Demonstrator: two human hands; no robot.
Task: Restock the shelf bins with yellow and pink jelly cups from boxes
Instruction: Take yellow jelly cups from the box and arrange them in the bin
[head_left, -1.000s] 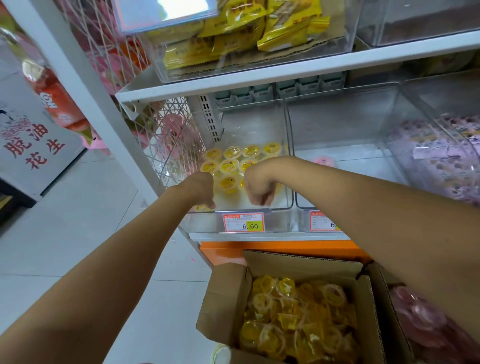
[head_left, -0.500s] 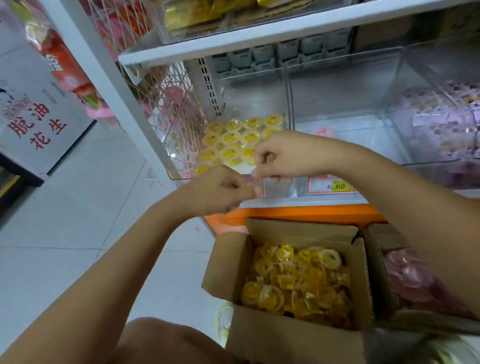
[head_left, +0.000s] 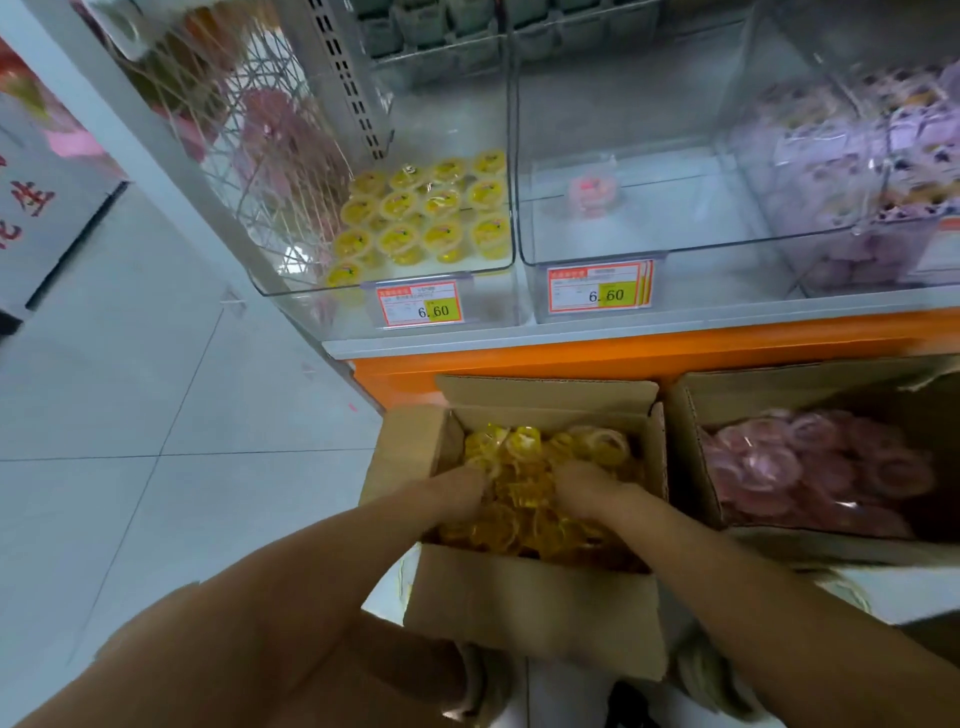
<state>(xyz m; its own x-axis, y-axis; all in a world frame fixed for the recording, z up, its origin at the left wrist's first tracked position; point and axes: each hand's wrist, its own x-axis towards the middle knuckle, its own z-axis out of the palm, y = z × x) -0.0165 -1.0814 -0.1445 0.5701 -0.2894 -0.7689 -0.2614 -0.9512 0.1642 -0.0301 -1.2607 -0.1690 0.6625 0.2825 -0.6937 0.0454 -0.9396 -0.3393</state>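
Fingers of both hands are buried among loose yellow cups (head_left: 524, 457); whether they grip anything cannot be told. Left hand (head_left: 460, 488) and right hand (head_left: 582, 493) lie side by side, apart, inside open box (head_left: 530, 608) below the shelf front. Second box (head_left: 685, 426), just to its right, holds pink cups (head_left: 810, 467). On the shelf, left bin (head_left: 493, 301) holds upright binned cups (head_left: 431, 208) in rows. Middle bin (head_left: 727, 280) holds one pink cup (head_left: 592, 189) toward the back. Price tags (head_left: 420, 304) on both bin fronts.
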